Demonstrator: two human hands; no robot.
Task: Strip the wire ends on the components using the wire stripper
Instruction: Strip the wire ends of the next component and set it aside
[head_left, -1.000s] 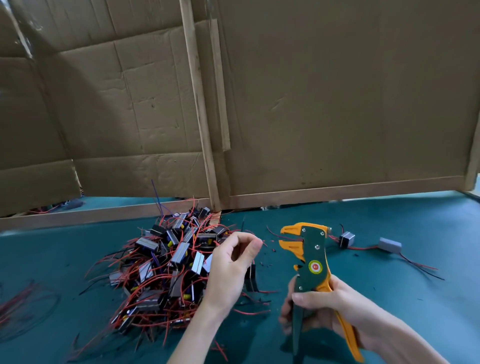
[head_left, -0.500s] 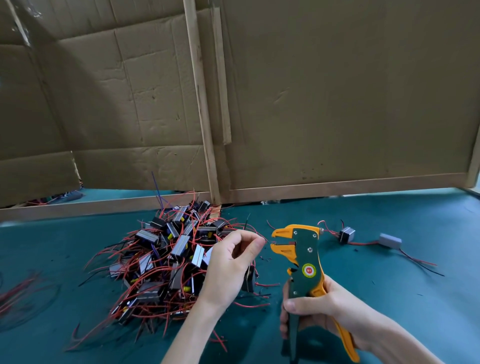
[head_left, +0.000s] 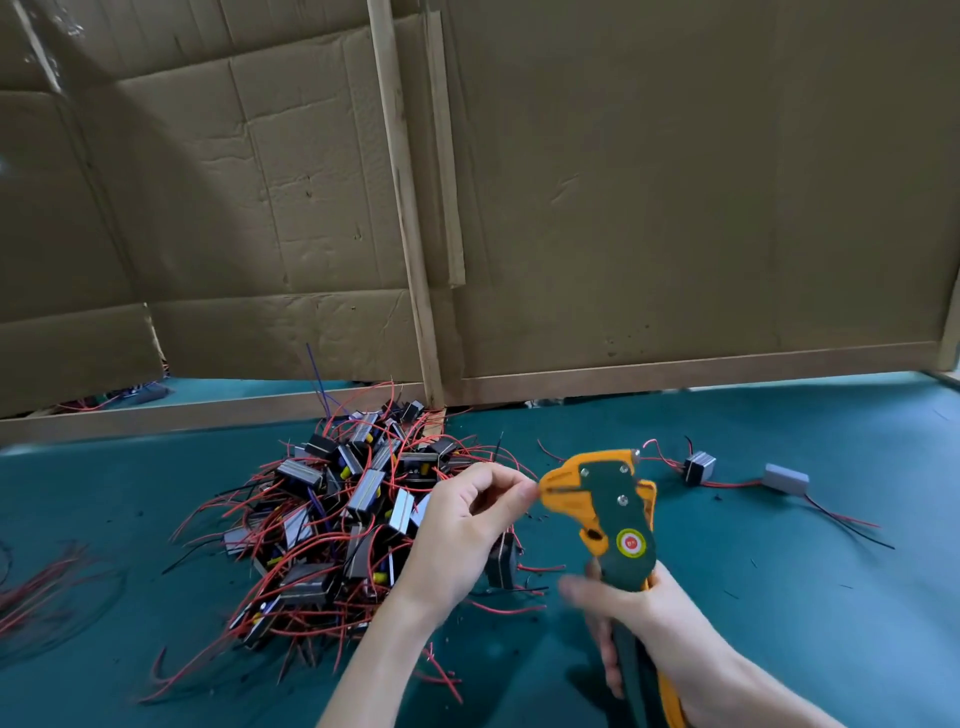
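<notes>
Compared with half a second earlier, the wire stripper (head_left: 613, 514) had travelled toward 9 o'clock, and its orange jaws, previously gaping, stood nearly closed against the fingertips of my left hand (head_left: 467, 535). That hand had barely shifted. Its thumb and forefinger pinched a wire (head_left: 536, 487) leading into the jaws, though the strand was too thin to follow. A dark component (head_left: 503, 564) hung under the palm at 5 o'clock. My right hand (head_left: 649, 618) was wrapped round the stripper's handles, its fingers blurred, which I judged to be a squeeze in progress.

The pile of components (head_left: 337, 519), tangled in red and black leads, lay on the green table (head_left: 831, 597) at 9 o'clock of the left hand. Two single components (head_left: 698, 467) (head_left: 785, 478) lay well apart from it at 3 o'clock of the stripper's head. I took these for finished pieces, though their wire ends were too small to check. By that reading, the job had only begun, with one piece in hand and nearly the whole pile left.

A round red, yellow and green sticker (head_left: 630, 543) sat on the stripper's body, but its writing could not be read.
</notes>
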